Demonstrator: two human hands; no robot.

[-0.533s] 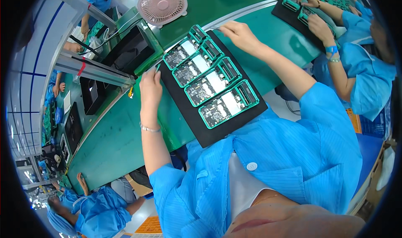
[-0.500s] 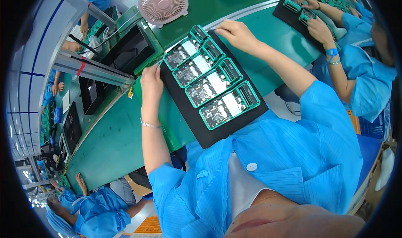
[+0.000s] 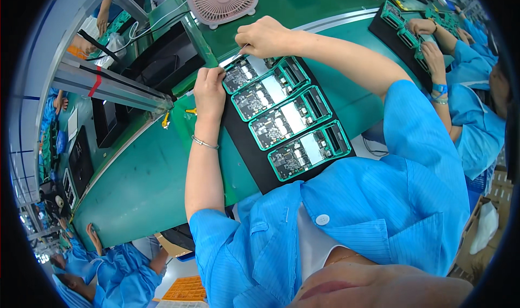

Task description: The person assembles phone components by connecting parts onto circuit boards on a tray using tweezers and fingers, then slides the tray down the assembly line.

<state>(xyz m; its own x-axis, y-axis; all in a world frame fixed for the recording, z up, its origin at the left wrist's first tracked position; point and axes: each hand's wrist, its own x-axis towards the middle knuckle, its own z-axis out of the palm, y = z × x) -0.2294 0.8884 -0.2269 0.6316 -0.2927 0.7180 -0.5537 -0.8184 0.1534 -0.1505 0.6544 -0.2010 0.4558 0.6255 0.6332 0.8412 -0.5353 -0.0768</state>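
Observation:
Several green-framed circuit boards point(image 3: 253, 101) lie in a slanted row on a black pad point(image 3: 242, 148), each with a white block and a raised dark section at its right end. My left hand point(image 3: 210, 94) is closed, its fingertips at the left corner of the farthest frame point(image 3: 226, 89). What they grip, if anything, is hidden. Beyond that board's far edge, my right hand point(image 3: 265, 37) is pinched, fingers pointing left and down. A thin sliver shows under its fingertips, too small to name. My right hand and wrist cover part of the farthest board's right end.
A pink fan point(image 3: 223, 2) stands beyond the pad. To the left are a metal post point(image 3: 116, 91), a black tray point(image 3: 162, 61) and yellow-handled tool ends point(image 3: 166, 120). At right, a co-worker's hands point(image 3: 430, 50) work over similar frames on another black pad point(image 3: 387, 30).
My right hand has moved left, from the pad's far right corner to above the farthest board's far left side. My left hand has shifted slightly right, onto the farthest frame's corner.

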